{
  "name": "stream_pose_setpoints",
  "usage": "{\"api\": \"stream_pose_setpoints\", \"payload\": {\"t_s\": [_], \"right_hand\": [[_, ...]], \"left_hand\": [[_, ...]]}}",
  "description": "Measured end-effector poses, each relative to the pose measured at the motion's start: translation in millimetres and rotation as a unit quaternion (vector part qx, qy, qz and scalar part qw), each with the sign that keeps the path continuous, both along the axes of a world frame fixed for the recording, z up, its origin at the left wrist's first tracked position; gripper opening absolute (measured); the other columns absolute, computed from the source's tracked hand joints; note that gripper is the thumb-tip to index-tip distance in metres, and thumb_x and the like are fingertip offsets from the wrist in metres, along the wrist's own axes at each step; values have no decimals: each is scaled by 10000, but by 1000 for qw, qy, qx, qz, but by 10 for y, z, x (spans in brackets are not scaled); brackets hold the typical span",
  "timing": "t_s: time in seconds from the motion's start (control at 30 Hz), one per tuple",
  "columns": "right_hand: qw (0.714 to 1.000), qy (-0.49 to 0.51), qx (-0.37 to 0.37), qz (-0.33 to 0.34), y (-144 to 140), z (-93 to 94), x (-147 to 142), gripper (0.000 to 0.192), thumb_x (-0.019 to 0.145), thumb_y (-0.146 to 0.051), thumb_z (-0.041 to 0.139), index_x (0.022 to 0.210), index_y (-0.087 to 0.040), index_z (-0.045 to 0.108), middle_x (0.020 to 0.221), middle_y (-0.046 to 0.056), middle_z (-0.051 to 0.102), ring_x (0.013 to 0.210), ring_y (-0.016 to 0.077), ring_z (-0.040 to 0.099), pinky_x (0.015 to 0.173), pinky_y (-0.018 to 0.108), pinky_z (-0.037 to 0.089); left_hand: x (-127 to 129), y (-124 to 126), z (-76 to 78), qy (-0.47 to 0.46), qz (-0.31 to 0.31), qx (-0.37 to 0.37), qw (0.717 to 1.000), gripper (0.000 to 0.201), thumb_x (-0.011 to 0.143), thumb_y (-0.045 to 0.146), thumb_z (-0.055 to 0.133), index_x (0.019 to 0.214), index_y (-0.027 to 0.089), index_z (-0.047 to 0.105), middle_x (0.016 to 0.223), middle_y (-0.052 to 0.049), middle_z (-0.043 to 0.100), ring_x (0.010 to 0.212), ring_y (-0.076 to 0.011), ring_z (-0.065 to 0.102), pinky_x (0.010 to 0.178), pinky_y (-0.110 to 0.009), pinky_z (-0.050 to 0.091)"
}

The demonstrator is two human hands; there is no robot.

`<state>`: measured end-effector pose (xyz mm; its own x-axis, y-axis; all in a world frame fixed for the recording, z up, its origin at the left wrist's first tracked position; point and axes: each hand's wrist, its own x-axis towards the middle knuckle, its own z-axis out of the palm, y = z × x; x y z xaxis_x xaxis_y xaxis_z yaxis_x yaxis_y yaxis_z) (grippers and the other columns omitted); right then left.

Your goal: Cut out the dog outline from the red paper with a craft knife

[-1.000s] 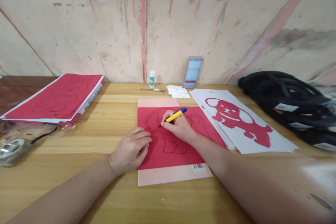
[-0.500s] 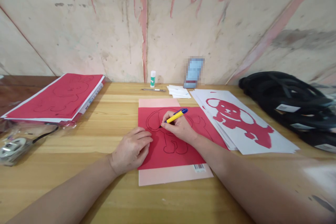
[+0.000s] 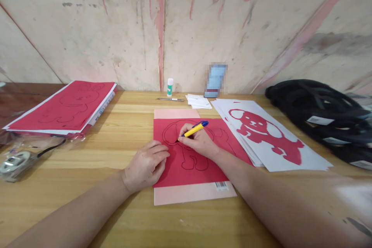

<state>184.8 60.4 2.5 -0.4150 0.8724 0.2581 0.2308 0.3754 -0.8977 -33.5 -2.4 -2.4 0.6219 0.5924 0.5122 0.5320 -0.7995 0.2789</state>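
Note:
A sheet of red paper (image 3: 174, 174) lies in front of me, with a dog outline drawn on it in dark lines. It rests on a pale pink pad (image 3: 188, 198) with a barcode near its lower edge. My right hand (image 3: 199, 139) grips a yellow and blue pen (image 3: 196, 128), its tip down on the drawing by the dog's head. Along the sheet's left edge rests my left hand (image 3: 148, 164), its fingers loosely curled in, with nothing visible in them.
White sheets bearing a red dog cutout (image 3: 261, 126) lie to the right, beside black mesh items (image 3: 316, 112). A glue stick (image 3: 170, 87), a thin metal pen-like tool (image 3: 171, 99), white slips (image 3: 199, 102) and a phone (image 3: 215, 80) stand behind. Left are stacked red sheets (image 3: 66, 104) and a tape dispenser (image 3: 17, 164).
Hardly anything differs. The whole view has shifted very slightly, and the pen stays at about the same place on the drawing.

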Motion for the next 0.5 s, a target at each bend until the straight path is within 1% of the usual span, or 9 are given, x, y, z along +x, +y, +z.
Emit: {"api": "stream_pose_setpoints", "payload": {"t_s": [0.3, 0.5], "right_hand": [[1000, -3, 1, 19, 6, -1, 13, 92, 729, -238, 619, 715, -188, 543, 657, -30, 516, 606, 104, 459, 588, 245, 375], [1000, -1, -4, 19, 7, 1, 7, 97, 726, -239, 624, 717, -187, 544, 651, -33, 514, 599, 104, 457, 593, 249, 381]], "left_hand": [[0, -1, 1, 1, -1, 1, 1000, 248, 850, 87, 459, 984, 143, 661, 995, -93, 687, 949, -223, 584, 871, -395, 522], [11, 4, 7, 1, -1, 3, 1000, 251, 847, 88, 459, 987, 149, 659, 989, -92, 686, 943, -221, 589, 859, -392, 526]]}}
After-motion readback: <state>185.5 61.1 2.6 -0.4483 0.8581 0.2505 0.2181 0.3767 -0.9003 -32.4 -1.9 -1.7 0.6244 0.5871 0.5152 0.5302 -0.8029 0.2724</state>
